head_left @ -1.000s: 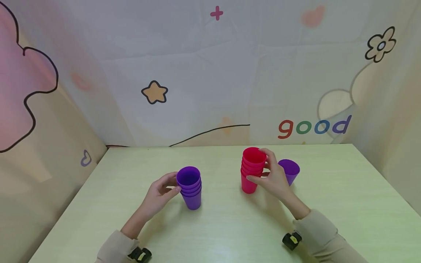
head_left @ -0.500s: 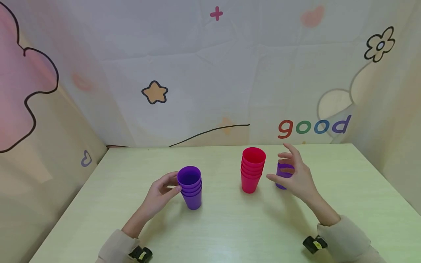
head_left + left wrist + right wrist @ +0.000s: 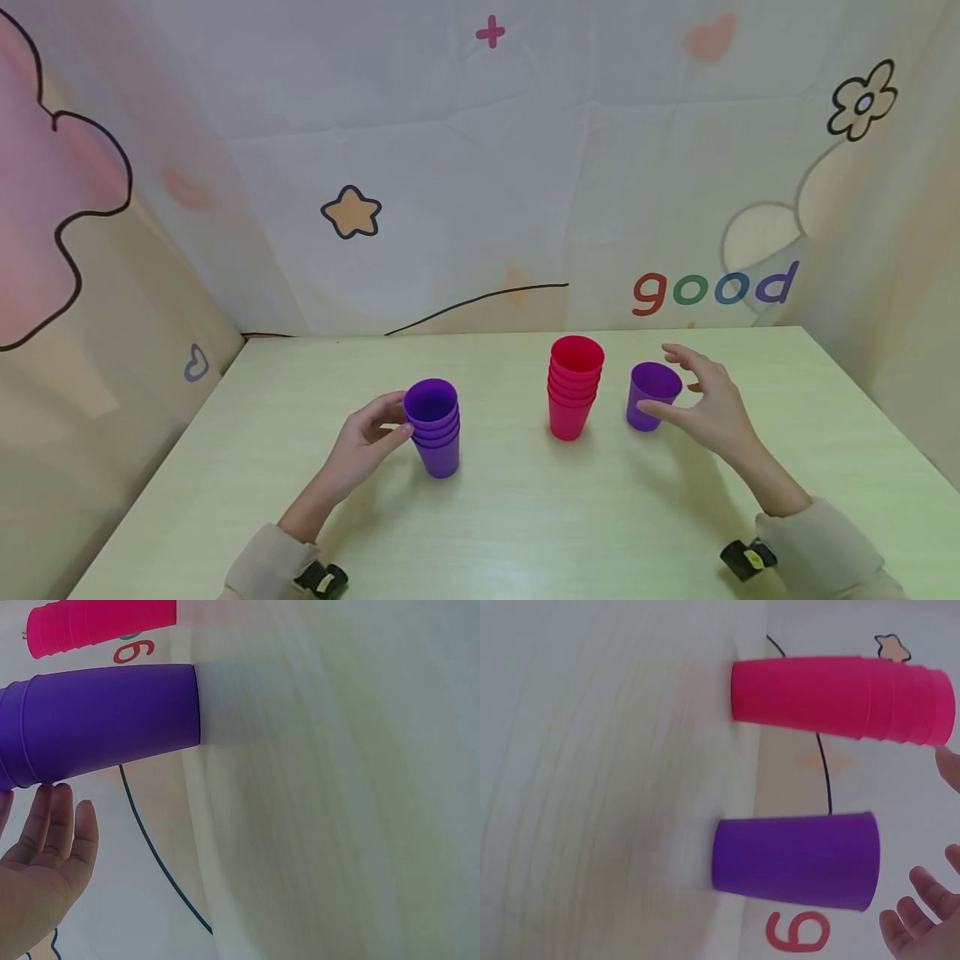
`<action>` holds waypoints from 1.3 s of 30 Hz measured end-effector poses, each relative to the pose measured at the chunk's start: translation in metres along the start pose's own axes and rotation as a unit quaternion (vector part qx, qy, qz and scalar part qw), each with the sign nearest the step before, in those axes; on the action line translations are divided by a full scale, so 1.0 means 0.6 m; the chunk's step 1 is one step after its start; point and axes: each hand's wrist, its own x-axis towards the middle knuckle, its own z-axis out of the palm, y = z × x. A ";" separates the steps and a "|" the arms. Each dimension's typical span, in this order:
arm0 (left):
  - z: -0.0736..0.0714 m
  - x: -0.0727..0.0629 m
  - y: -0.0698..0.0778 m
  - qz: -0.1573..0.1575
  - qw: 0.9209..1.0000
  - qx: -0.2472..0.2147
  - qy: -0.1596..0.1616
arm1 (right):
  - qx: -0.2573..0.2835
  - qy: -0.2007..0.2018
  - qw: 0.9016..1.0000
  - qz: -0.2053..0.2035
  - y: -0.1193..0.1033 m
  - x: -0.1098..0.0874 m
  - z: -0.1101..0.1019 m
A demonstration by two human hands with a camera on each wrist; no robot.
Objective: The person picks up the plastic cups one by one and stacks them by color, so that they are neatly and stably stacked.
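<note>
A stack of several nested purple cups (image 3: 437,450) stands upright on the table, left of centre. My left hand (image 3: 367,446) touches its left side near the rims, thumb in front and fingers partly behind. In the left wrist view, the relaxed fingers (image 3: 58,825) have their tips right at the stack's side. Farther right is an upright stack of red cups (image 3: 572,408), untouched. Beside it stands a single purple cup (image 3: 643,408), also upright. My right hand (image 3: 712,408) is spread at that cup's right side, its thumb overlapping the cup in the head view; it holds nothing.
The pale wooden table (image 3: 495,533) runs back to a printed cloth backdrop (image 3: 450,167), with cloth at both sides too. A narrow gap separates the red stack from the single purple cup.
My right hand has let go of the red stack and moved right, past the single purple cup to its right side. The left hand and purple stack have stayed put.
</note>
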 end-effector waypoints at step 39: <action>-0.002 0.001 -0.001 0.018 1.000 -0.013 -0.003 | 0.075 -0.106 0.981 0.145 0.062 0.013 0.007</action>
